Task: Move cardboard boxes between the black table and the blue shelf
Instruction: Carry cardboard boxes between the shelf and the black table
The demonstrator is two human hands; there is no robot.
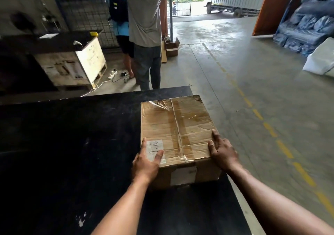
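Cardboard box point(177, 126) rests on the black table point(72, 135), my left grip point(147, 162) and right grip point(223, 153) clasping its near corners; I judge the carry to the blue shelf not yet begun.

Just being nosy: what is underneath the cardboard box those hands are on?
The cardboard box sits on the black table, near its right edge. The patch of tabletop directly beneath is covered, so anything lying there cannot be seen.
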